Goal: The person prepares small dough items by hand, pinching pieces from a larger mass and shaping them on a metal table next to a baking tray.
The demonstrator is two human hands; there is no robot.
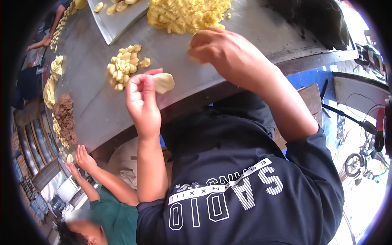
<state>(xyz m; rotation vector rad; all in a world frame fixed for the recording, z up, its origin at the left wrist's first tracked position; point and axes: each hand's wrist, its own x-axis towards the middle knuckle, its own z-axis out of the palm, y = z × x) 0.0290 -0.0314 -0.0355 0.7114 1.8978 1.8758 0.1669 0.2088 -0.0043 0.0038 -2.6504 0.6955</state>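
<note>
My left hand (pixel 143 100) pinches a thin, flattened piece of pale dough (pixel 164 83) between thumb and fingers, held up near the table's front edge. Just right of it, my right hand (pixel 218 51) is closed with its fingers curled downward beside a big mound of crumbly yellow filling (pixel 183 15). A little yellow shows at those fingertips; most of what they hold is hidden. Beyond my left hand lies a heap of small pale dough pieces (pixel 121 67), with one loose piece (pixel 145 62) to its right.
A metal tray (pixel 109 36) with several shaped dough pieces stands at the far left on the metal table (pixel 96 102). A black plastic bag (pixel 312 22) lies far right. Along the left edge are brown filling (pixel 65 114) and more dough. Co-workers' hands (pixel 85 159) are at lower left and far left.
</note>
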